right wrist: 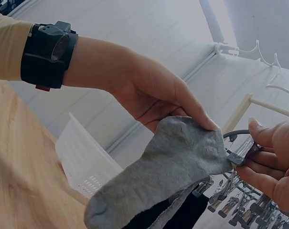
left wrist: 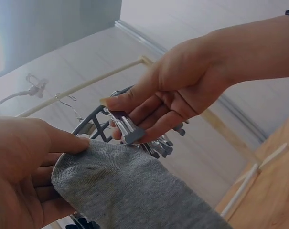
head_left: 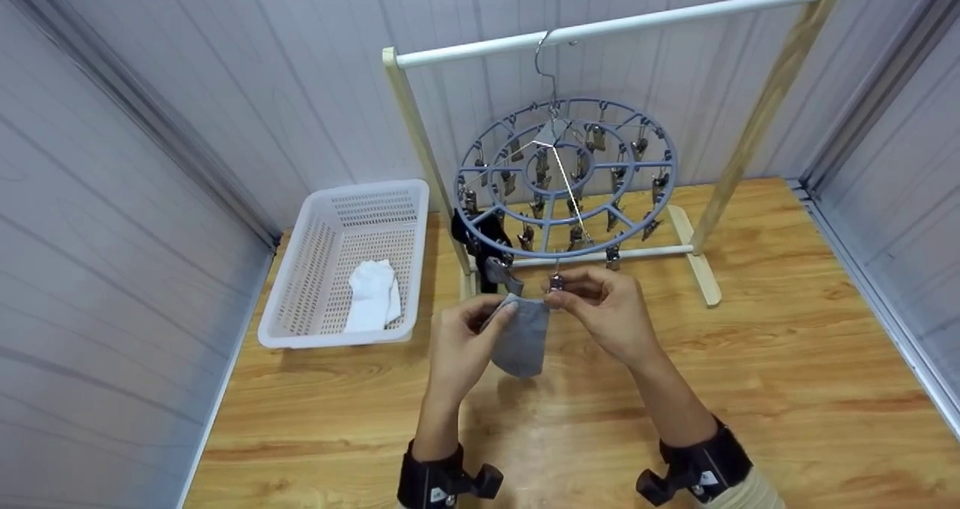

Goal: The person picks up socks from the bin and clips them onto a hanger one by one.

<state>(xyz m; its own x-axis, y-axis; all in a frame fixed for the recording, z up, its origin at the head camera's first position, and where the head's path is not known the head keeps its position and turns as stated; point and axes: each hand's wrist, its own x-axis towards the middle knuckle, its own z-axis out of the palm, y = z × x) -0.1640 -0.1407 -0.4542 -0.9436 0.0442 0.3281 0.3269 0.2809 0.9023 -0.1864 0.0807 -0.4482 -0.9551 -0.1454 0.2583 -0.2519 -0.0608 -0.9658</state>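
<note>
My left hand (head_left: 461, 347) pinches a grey sock (head_left: 523, 344) near its cuff, thumb on top, and the sock hangs down from there. With thumb and fingers, my right hand (head_left: 611, 317) grips a metal clip (left wrist: 128, 130) by its handles. In the right wrist view the clip's grey tip (right wrist: 236, 158) is right at the sock's upper corner. That clip hangs from the front rim of a round blue-grey drying hanger (head_left: 547, 254). Dark socks (head_left: 480, 231) and another grey piece (head_left: 502, 272) hang at the hanger's left side.
A white rack bar (head_left: 637, 22) on wooden posts carries the hanger by a metal hook (head_left: 541, 55). Several other clips dangle from the rings. Left of the rack, a white plastic basket (head_left: 296, 284) has a white sock (head_left: 373, 295) in it. Panelled walls enclose the wooden surface (head_left: 787, 389).
</note>
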